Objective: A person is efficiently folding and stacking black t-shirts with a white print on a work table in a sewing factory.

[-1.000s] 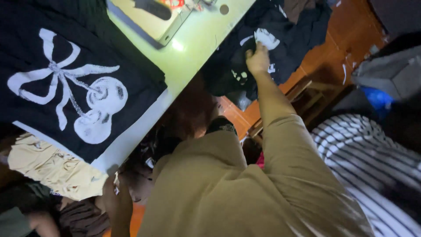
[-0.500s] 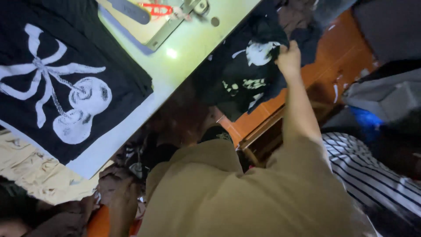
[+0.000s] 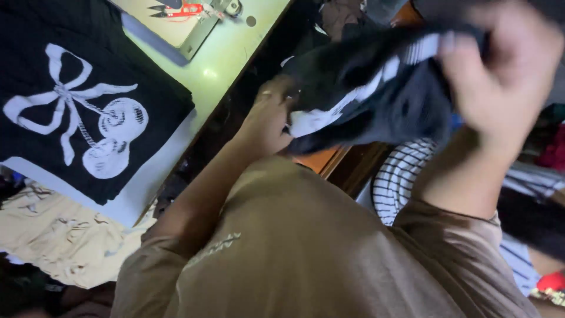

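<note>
A: What are the hands doing?

B: Both are up in front of the chest, gripping one bunched black garment (image 3: 376, 100) with white print on it. The left hand (image 3: 268, 121) has its fingers closed on the lower edge, where a white patch of the print shows. The right hand (image 3: 500, 70) is close to the camera and blurred, clenched around the upper end of the cloth.

A: So the garment is off the table?

B: Yes, it hangs in the air between the two hands, crumpled and folded over itself, to the right of the table (image 3: 218, 65) and above a brown wooden edge (image 3: 321, 162).

A: What lies on the table?

B: A flat black cloth (image 3: 76, 118) printed with a white bow and two round shapes takes up its left part. At the top edge there is a small pair of red-handled snips (image 3: 176, 9) on a pale plate. The bare tabletop is light green, with a bright glare spot.

A: Anything else around?

B: A cream-coloured cloth (image 3: 59, 241) lies crumpled below the table at lower left. A black-and-white striped cloth (image 3: 400, 182) sits under the right forearm. The person wears a brown short-sleeved shirt (image 3: 306, 253), which fills the lower middle of the view.

A: Is a ring on the left hand?

B: Something small glints on one finger, but it is too blurred to tell.
</note>
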